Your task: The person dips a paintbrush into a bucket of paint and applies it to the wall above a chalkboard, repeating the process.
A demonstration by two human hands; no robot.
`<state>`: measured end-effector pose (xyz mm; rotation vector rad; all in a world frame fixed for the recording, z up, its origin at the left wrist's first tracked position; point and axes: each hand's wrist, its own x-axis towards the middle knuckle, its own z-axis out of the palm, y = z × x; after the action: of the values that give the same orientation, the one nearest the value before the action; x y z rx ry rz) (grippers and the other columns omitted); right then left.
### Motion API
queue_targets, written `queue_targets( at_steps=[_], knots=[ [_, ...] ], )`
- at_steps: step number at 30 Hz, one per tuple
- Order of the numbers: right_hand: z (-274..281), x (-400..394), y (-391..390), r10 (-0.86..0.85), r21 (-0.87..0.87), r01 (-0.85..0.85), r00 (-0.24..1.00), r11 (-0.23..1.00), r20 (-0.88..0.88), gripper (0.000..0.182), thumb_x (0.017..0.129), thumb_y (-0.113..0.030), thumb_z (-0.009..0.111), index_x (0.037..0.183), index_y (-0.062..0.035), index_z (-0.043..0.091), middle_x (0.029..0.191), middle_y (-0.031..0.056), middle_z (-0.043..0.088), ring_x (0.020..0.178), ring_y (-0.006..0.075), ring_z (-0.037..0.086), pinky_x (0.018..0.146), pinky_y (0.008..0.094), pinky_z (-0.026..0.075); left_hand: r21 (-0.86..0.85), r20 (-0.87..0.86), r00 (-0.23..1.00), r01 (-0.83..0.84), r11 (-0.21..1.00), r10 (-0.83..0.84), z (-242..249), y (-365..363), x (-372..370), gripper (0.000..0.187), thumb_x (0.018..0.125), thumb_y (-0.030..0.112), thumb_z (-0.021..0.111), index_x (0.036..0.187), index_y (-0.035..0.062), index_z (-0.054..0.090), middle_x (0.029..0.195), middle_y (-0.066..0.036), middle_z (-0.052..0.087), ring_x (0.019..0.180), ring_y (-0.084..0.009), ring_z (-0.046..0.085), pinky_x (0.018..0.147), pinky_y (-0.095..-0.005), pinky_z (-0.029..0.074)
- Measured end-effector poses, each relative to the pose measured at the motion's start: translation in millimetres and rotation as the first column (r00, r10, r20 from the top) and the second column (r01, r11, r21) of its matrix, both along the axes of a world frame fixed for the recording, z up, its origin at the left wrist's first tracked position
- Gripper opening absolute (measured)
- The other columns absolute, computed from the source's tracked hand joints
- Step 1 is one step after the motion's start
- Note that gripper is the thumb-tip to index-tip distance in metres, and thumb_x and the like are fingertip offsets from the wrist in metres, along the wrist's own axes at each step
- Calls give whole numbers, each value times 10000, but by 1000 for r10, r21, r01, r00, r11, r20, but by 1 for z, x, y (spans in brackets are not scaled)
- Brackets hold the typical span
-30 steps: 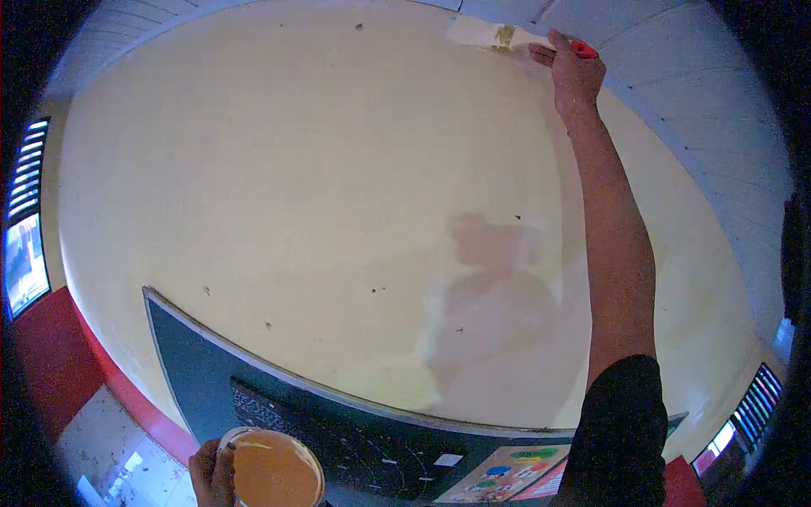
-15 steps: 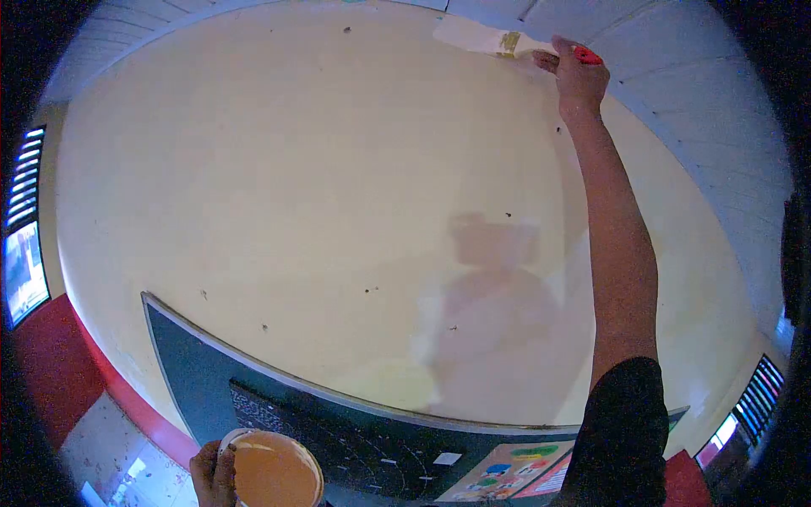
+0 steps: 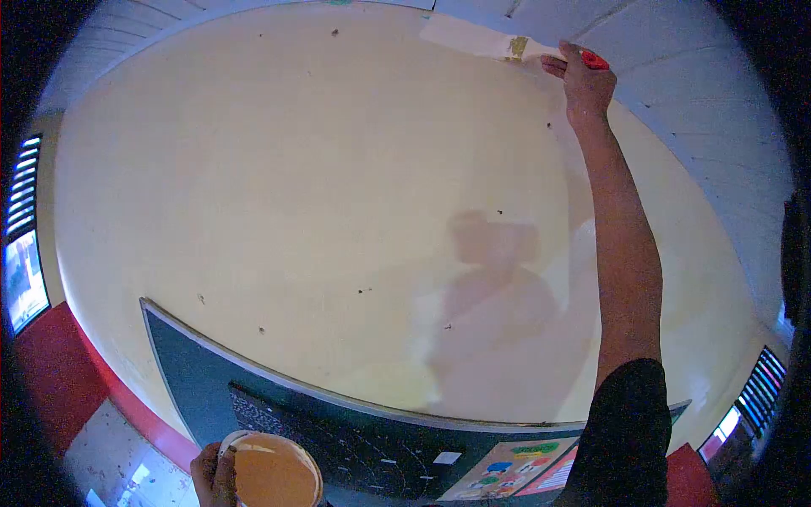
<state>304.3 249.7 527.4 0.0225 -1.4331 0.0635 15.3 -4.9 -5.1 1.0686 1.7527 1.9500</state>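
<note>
High on the cream wall (image 3: 279,186), just under the ceiling edge, my right hand (image 3: 589,89) is closed around a paintbrush (image 3: 595,60) with a red handle. Its yellowish-brown bristles point left against the wall, and a pale strip of paint (image 3: 460,36) runs left from them. Low in the view, my left hand (image 3: 211,475) grips the rim of a round tub (image 3: 318,486). Orange-peach paint (image 3: 274,473) shows inside it. The tub's lower part is cut off by the frame.
The white panelled ceiling (image 3: 676,84) slopes down along the right. Below stands a dark green board (image 3: 182,363) with a grey frame and a colourful poster (image 3: 498,469). Louvred windows (image 3: 24,186) are at both sides. Small holes dot the wall.
The brush has slid a little to the right along the wall's top edge, and the pale strip reaches farther right. My left hand still holds the tub in about the same place.
</note>
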Motion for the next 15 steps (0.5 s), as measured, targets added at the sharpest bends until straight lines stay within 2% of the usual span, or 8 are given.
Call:
queue_targets(
  at_steps=[2, 5, 8, 11, 15],
  knots=[
    [3, 5, 2, -12, -10, 12, 1000, 1000, -21, 191, 755, -67, 584, 849, 87, 523, 725, 157, 594, 596, 233, 622, 568, 286, 536, 43, -47, 999, 20, 999, -18, 1, 1, 1, 207, 821, 203, 498, 754, 17, 558, 513, 25, 437, 431, -48, 379, 371, -218, 273],
    [4, 11, 1, -9, -43, 7, 999, 999, -33, 188, 756, -68, 587, 848, 83, 522, 713, 153, 595, 599, 237, 622, 566, 289, 534, 66, -24, 1000, 14, 998, -12, -4, 2, 1, 219, 823, 209, 495, 767, 9, 564, 513, 24, 439, 434, -50, 383, 376, -216, 277],
    [2, 17, 0, -12, -11, 12, 1000, 1000, -20, 190, 758, -69, 589, 856, 79, 524, 709, 149, 594, 605, 233, 622, 567, 293, 533, 1, -25, 1000, 19, 1000, -19, 6, -1, 4, 219, 825, 219, 498, 759, 20, 562, 512, 26, 438, 425, -53, 380, 375, -216, 275],
    [3, 24, 3, 7, 0, -7, 999, 1000, -38, 185, 755, -67, 590, 858, 74, 528, 715, 147, 594, 605, 235, 622, 565, 295, 533, 3, 93, 995, -33, 999, 33, -6, 2, 3, 225, 827, 231, 499, 733, 34, 556, 506, 24, 435, 412, -58, 375, 369, -221, 273],
    [0, 32, -4, 8, -31, -9, 999, 999, -38, 176, 752, -61, 587, 845, 75, 526, 724, 146, 592, 594, 243, 620, 559, 297, 535, 1, -45, 998, -52, 999, 52, -2, 3, 4, 229, 829, 234, 502, 705, 46, 541, 488, 18, 422, 403, -60, 368, 358, -230, 270]
  ],
)
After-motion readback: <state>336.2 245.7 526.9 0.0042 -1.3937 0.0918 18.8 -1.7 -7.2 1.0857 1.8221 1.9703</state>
